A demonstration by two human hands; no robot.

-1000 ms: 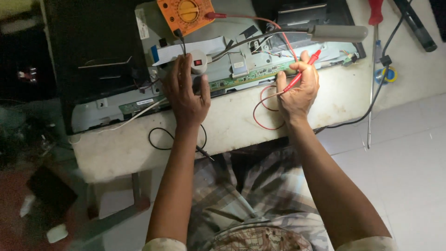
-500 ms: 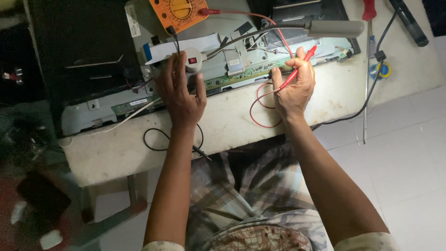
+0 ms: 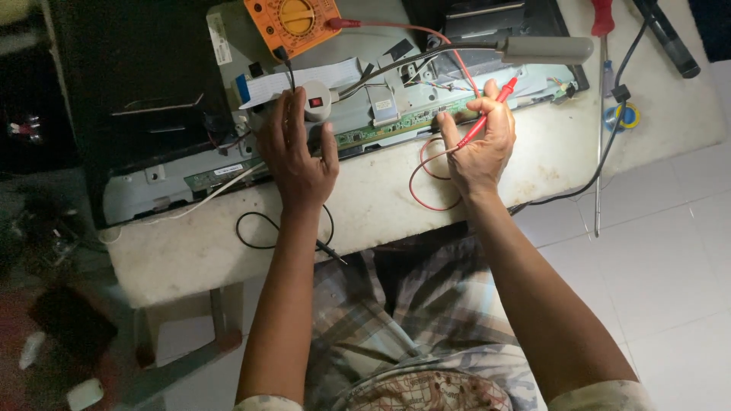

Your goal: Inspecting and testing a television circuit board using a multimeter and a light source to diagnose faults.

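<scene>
**Layout at my counter**

On the counter before me lies the opened panel, its circuit strip along the near edge. The meter sits behind, on the panel. My left hand rests on the strip's left; my right hand holds the probe at its right. A screwdriver lies far right.

Red-handled screwdriver lying at the far right of the pale table, small blue and yellow tape roll just beside its shaft, black tool near the corner, white tiled floor, plaid cloth below the table edge
</scene>
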